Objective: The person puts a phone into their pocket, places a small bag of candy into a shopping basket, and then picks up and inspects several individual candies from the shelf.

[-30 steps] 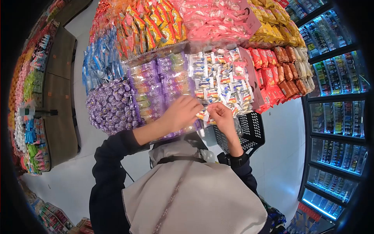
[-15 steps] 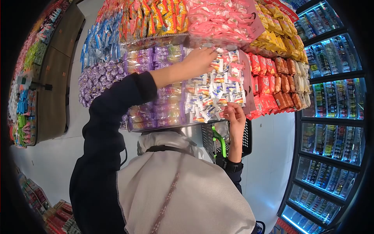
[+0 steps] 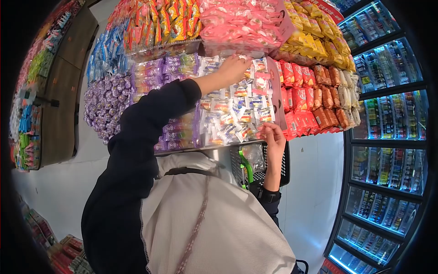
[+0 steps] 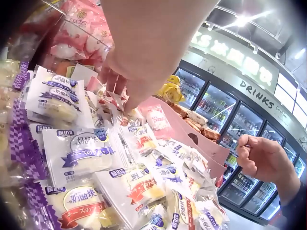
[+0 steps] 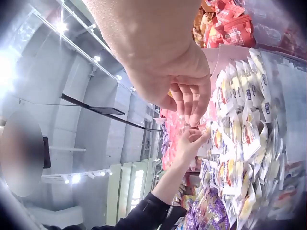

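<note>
A bin of white snack packets with blue, red and yellow print lies under my hands. Reaching over its back part, my left hand has its fingers down among packets; in the left wrist view the left hand touches packets beside a pink one, its fingertips partly hidden. By the front right corner is my right hand, fingers loosely curled, with nothing visible held. From the right wrist, this right hand hangs with bent fingers, and the left hand is at the packets beyond it.
Purple packs lie left of the white packets, red packs to the right, pink packs behind. A black basket with a green handle is below the bin's front edge. Lit drink coolers line the right side.
My left hand has moved from the bin's front to its back. My right hand has shifted right, away from it. The basket's green handle has come into view.
</note>
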The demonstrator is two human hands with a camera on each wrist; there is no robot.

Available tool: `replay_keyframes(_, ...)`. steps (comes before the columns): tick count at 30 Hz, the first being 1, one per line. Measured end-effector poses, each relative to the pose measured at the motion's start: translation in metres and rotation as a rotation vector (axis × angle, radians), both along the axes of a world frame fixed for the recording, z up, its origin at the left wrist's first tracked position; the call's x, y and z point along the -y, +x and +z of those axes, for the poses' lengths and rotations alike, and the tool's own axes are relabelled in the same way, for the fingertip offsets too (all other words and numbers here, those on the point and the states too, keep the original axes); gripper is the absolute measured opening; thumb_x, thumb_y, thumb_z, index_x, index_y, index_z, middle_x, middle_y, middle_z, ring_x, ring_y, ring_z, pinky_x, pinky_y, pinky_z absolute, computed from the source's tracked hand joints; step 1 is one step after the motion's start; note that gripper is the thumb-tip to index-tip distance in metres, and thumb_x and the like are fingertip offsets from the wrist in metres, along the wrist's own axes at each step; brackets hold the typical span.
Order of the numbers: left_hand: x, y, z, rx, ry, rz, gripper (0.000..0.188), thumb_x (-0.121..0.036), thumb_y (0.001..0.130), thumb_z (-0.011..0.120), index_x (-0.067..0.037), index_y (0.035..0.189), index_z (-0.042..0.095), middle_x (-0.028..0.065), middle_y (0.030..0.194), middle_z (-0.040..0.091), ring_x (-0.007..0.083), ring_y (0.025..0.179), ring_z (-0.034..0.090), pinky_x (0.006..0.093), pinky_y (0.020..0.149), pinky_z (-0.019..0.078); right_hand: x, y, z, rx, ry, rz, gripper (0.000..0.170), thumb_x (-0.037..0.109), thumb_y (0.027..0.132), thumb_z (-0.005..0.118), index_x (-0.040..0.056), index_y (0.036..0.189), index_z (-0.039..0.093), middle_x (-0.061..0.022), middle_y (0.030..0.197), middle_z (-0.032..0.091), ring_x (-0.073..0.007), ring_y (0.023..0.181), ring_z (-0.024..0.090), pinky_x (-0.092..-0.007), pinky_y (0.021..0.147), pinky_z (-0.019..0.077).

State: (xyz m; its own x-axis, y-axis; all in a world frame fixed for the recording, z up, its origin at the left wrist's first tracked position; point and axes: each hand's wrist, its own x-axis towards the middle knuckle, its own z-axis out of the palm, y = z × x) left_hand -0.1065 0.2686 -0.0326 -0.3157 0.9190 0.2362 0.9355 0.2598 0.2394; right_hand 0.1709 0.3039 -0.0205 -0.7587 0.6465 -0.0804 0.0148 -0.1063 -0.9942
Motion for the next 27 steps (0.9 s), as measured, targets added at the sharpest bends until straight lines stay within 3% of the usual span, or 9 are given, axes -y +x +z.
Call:
replay_keyframes(4,0.005,-0.004,0.003,-0.089,0.052,-0.064,0.048,-0.019,0.071,0.061,-0.002,0.113,0.044,0.0125,0.095,0.055,0.0281,0.097,0.051,0.0398,0.076,0.0410,-0.004,-0.006,0.001,-0.010,-0.007,-0.018,0.017,0.007,0.089,0.046,-0.0031,0.099,0.054,-0.0102,0.084,0.060,-0.0132,0.068,0.059,-0.0235,0.064,0.0479)
replay_keyframes(5,0.008,-0.005,0.004,-0.052,0.099,-0.046,0.039,-0.017,0.073,0.061,-0.006,0.109,0.050,0.0092,0.099,0.055,0.0251,0.097,0.052,0.0376,0.081,0.0391,-0.004,-0.009,-0.001,-0.023,-0.014,-0.024,0.016,0.007,0.089,0.046,-0.0030,0.099,0.054,-0.0100,0.083,0.060,-0.0130,0.068,0.059,-0.0235,0.064,0.0479)
replay_keyframes(11,0.069,-0.019,0.051,0.058,0.200,-0.046,0.024,-0.013,0.073,0.058,-0.006,0.095,0.054,0.0085,0.098,0.054,0.0268,0.094,0.050,0.0398,0.080,0.0398,-0.005,-0.024,-0.015,-0.011,0.013,0.017,0.018,0.011,0.089,0.046,-0.0022,0.099,0.054,-0.0092,0.085,0.060,-0.0133,0.069,0.058,-0.0240,0.063,0.0476)
replay_keyframes(13,0.095,-0.018,0.053,0.104,0.049,-0.012,0.021,-0.012,0.072,0.058,-0.006,0.092,0.054,0.0093,0.096,0.053,0.0277,0.095,0.049,0.0402,0.080,0.0400,-0.001,-0.033,-0.017,0.006,0.016,0.039,0.017,0.010,0.089,0.047,-0.0022,0.098,0.054,-0.0090,0.084,0.060,-0.0128,0.068,0.058,-0.0234,0.063,0.0476)
replay_keyframes(16,0.123,-0.020,0.028,0.132,0.154,-0.036,0.021,-0.013,0.072,0.061,-0.007,0.090,0.053,0.0079,0.091,0.053,0.0268,0.091,0.050,0.0377,0.078,0.0417,0.001,-0.047,-0.018,-0.010,0.026,0.109,0.015,0.008,0.088,0.049,-0.0012,0.098,0.055,-0.0087,0.083,0.061,-0.0126,0.068,0.058,-0.0232,0.063,0.0476)
replay_keyframes(21,0.122,-0.034,0.023,0.120,0.115,-0.036,0.031,-0.010,0.069,0.062,-0.005,0.096,0.051,0.0095,0.100,0.049,0.0268,0.099,0.046,0.0381,0.081,0.0398,-0.003,-0.085,-0.030,0.037,0.082,0.231,0.018,0.008,0.085,0.054,0.0001,0.101,0.054,-0.0069,0.085,0.062,-0.0095,0.070,0.057,-0.0206,0.063,0.0469)
replay_keyframes(24,0.112,-0.036,0.013,-0.020,0.075,-0.048,0.038,-0.009,0.064,0.064,-0.003,0.098,0.049,0.0095,0.102,0.048,0.0256,0.101,0.045,0.0370,0.081,0.0394,0.004,-0.115,-0.022,0.052,0.321,0.286,0.018,0.006,0.084,0.055,0.0001,0.101,0.053,-0.0057,0.085,0.062,-0.0088,0.071,0.056,-0.0200,0.062,0.0463)
replay_keyframes(25,0.113,-0.034,0.009,-0.051,0.062,-0.048,0.039,-0.009,0.063,0.064,-0.003,0.098,0.049,0.0097,0.102,0.048,0.0256,0.101,0.045,0.0368,0.081,0.0392,0.009,-0.129,-0.015,0.171,0.562,0.311,0.023,0.006,0.080,0.059,0.0002,0.101,0.053,-0.0067,0.084,0.062,-0.0121,0.069,0.057,-0.0231,0.060,0.0464)
replay_keyframes(27,0.116,-0.027,0.005,-0.074,0.042,-0.048,0.041,-0.007,0.061,0.063,-0.002,0.099,0.049,0.0104,0.103,0.048,0.0260,0.101,0.046,0.0364,0.083,0.0383,0.016,-0.139,-0.004,0.268,0.764,0.308,0.027,0.006,0.076,0.061,0.0003,0.101,0.053,-0.0088,0.082,0.061,-0.0159,0.067,0.058,-0.0264,0.060,0.0464)
